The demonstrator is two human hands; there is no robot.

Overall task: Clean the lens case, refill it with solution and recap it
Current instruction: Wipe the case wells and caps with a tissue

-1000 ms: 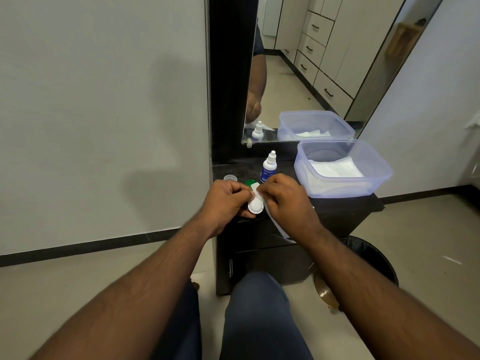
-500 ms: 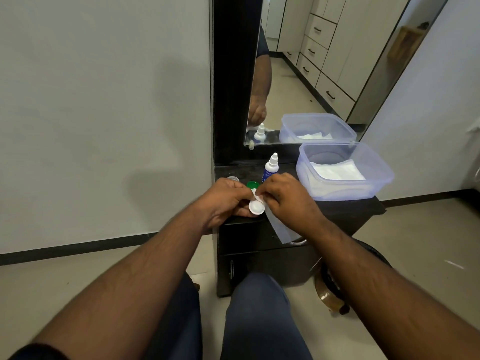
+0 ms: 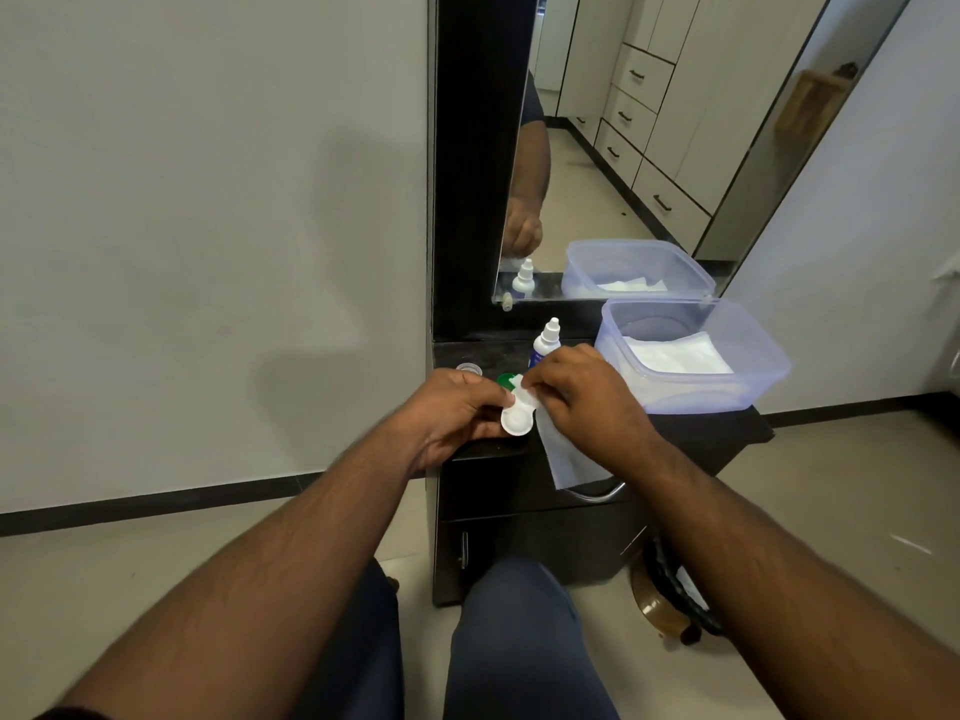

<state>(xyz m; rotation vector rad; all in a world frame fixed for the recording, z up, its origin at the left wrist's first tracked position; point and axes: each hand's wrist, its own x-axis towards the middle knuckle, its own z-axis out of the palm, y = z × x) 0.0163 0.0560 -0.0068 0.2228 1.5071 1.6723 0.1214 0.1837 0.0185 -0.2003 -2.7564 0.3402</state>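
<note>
**Case held between both hands, long axis running away from the person**

The case [image 3: 517, 412] is being held just in front of the bottle [image 3: 544, 345], above the near edge of the cabinet [image 3: 727, 439]. It is being pinched along its left side by the left hand [image 3: 451, 415], fingers curled round it. Its far well is being worked by the right hand [image 3: 582, 394], which is gripping a tissue [image 3: 566, 457] that is hanging below. The near well is lying open and uncovered. A green cap [image 3: 504, 379] is lying just left of the bottle, a clear cap [image 3: 468, 368] further left. The tissue box [image 3: 691, 356] is standing right of the bottle.
</note>
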